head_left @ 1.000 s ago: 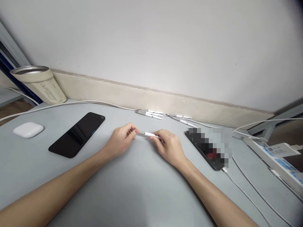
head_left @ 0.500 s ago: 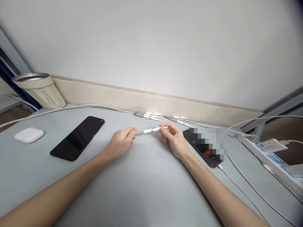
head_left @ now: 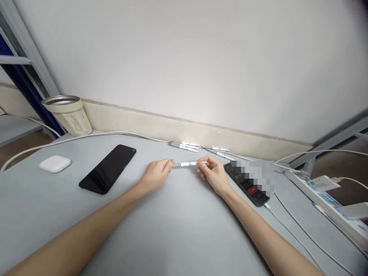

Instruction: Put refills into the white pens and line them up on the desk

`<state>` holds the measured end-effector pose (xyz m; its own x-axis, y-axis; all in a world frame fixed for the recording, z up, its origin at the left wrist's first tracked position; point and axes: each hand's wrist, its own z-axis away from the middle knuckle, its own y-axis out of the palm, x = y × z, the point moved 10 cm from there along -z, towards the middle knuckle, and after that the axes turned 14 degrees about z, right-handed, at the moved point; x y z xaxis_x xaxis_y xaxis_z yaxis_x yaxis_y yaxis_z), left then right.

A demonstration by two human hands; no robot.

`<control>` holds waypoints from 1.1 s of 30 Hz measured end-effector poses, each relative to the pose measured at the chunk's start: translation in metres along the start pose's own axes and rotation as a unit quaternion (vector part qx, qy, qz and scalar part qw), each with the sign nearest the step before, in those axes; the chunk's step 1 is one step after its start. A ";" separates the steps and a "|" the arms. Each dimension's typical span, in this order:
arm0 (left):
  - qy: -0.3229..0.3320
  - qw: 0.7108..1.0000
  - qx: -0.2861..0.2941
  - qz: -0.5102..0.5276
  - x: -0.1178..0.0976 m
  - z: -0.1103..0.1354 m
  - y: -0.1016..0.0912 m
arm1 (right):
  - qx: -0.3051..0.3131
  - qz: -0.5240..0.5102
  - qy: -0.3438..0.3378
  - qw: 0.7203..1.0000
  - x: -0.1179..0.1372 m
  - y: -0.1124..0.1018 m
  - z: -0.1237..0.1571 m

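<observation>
Between my hands a white pen point(head_left: 185, 164) with a grey end lies nearly level above the grey table point(head_left: 161, 237). My left hand point(head_left: 157, 174) is closed on its grey end, thumb on top, and hides the tip. The other end is pinched between thumb and fingers of my right hand point(head_left: 213, 173). Behind them, along the wall, rests a group of similar white and grey pens point(head_left: 184, 146). More such pens point(head_left: 220, 154) lie just right of that group. Close beside my right hand is a phone point(head_left: 248, 188) with a lit screen, partly blurred out.
On the left lie a dark phone point(head_left: 107, 168) and a white earbud case point(head_left: 55, 163). A cream cup point(head_left: 73, 119) stands in the back left corner. A white cable point(head_left: 120, 132) runs along the wall. At right is a power strip point(head_left: 330, 203) with plugs and cables.
The view has shifted, so table items appear farther right on the left side. Both hands still hold the pen, which now looks more level.
</observation>
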<state>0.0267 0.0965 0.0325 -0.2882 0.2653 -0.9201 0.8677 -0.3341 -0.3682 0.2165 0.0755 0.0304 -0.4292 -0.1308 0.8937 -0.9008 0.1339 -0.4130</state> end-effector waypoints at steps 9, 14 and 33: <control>0.049 0.994 -0.038 -0.087 -0.006 0.000 -0.005 | 0.017 0.106 -0.007 0.994 0.001 0.002 0.000; 0.045 0.996 -0.035 -0.072 -0.003 -0.002 -0.008 | 0.082 0.282 -0.097 0.951 0.024 0.013 0.005; 0.121 0.981 -0.120 -0.093 -0.005 0.002 -0.018 | -0.013 0.685 -0.101 0.722 0.025 0.011 -0.072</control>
<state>0.0115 0.0991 0.0438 -0.3720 0.5183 -0.7700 0.8878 -0.0435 -0.4582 0.2009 0.1447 0.0615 -0.9191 0.0013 -0.3939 0.3771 0.2921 -0.8789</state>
